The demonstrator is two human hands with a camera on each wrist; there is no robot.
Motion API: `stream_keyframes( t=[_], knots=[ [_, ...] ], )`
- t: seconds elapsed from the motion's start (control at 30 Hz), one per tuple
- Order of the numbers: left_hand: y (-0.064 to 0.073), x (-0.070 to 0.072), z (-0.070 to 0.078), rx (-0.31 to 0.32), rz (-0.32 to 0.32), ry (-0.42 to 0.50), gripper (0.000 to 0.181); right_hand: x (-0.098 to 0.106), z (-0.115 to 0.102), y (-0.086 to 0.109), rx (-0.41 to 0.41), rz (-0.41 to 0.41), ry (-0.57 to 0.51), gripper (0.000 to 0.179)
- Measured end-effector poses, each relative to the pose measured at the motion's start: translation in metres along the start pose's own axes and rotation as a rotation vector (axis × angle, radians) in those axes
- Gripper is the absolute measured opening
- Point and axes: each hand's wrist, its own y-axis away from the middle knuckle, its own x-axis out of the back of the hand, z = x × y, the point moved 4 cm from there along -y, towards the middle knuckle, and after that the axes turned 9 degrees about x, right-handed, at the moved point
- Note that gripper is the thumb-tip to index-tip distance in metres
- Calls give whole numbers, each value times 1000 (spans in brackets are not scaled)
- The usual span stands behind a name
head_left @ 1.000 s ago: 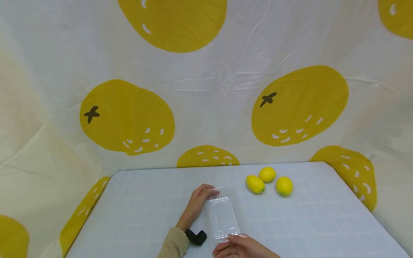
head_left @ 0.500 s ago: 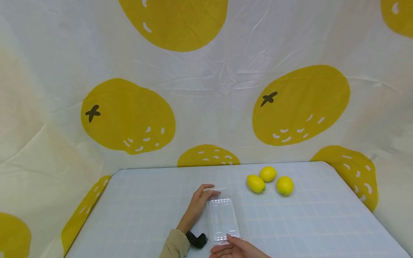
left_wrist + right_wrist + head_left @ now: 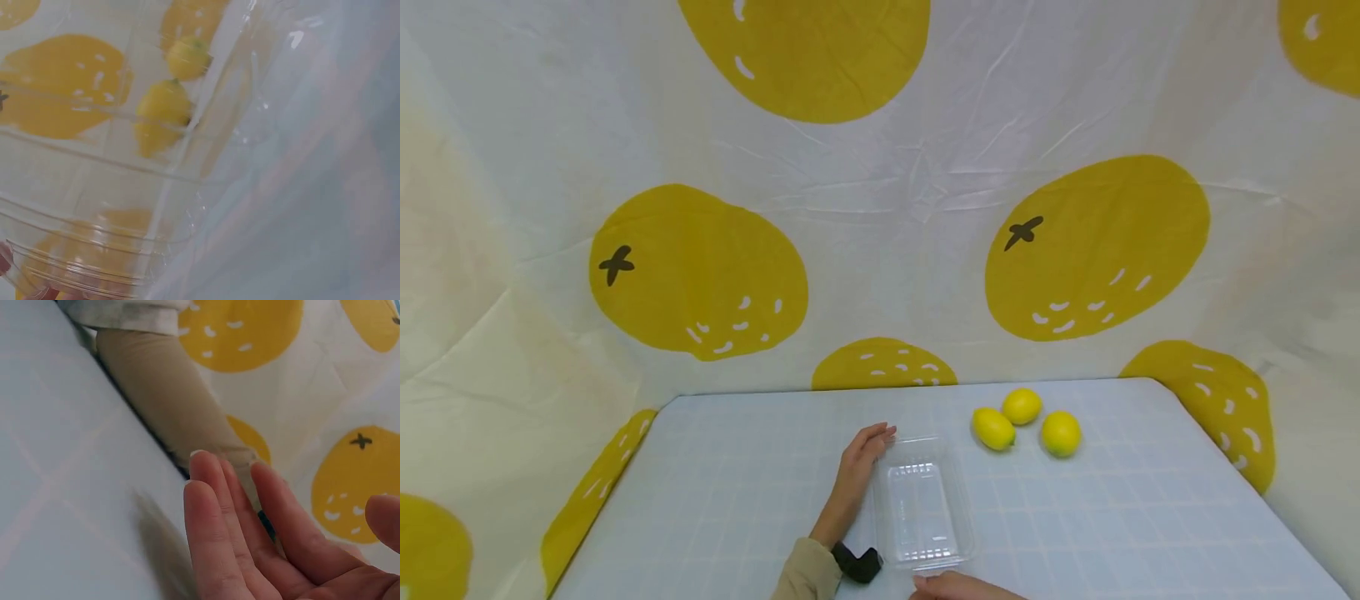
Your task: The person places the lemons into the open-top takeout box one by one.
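A clear plastic container (image 3: 958,500) with a ribbed rim lies on the table in the head view. Beside its far left corner is my left hand (image 3: 856,467), its extended fingertips right at the rim. The left wrist view looks through the container's clear wall (image 3: 75,169), with parts of the fingers (image 3: 47,294) showing at the bottom left. Just off the near end is my right hand (image 3: 958,586), partly cut off by the frame. In the right wrist view its fingers (image 3: 209,531) are loosely extended, with nothing between them and the thumb.
Three lemons, a left one (image 3: 993,429), a back one (image 3: 1022,406) and a right one (image 3: 1061,433), sit at the back right of the checked tablecloth (image 3: 737,492). A fruit-patterned curtain (image 3: 895,275) hangs behind. A black device (image 3: 859,565) is at the left wrist.
My right hand has drawn back from the container's near edge toward the bottom of the head view. My left fingers have slid off the far rim to the left. The lemons stay put.
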Motion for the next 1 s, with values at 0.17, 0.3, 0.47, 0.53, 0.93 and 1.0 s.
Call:
stream_keyframes(
  t=[0.17, 0.3, 0.47, 0.53, 0.93, 1.0],
  knots=[
    [2, 0, 2, -21, 8, 45, 46, -10, -33, 4, 146, -96, 103, 50],
    [5, 1, 8, -31, 45, 38, 51, -16, -65, 8, 387, -249, -7, 52],
    [15, 5, 26, -44, 60, -75, 56, -3, -107, 19, 655, -164, 91, 50],
    [22, 7, 36, -38, 61, -166, 59, 2, -122, 24, 764, -127, 145, 47],
    [71, 6, 71, -209, -67, -623, 92, 48, -179, 41, 1200, 326, 270, 41],
    [78, 4, 68, -177, -87, -630, 97, 60, -178, 39, 1219, 410, 290, 38]
  ],
)
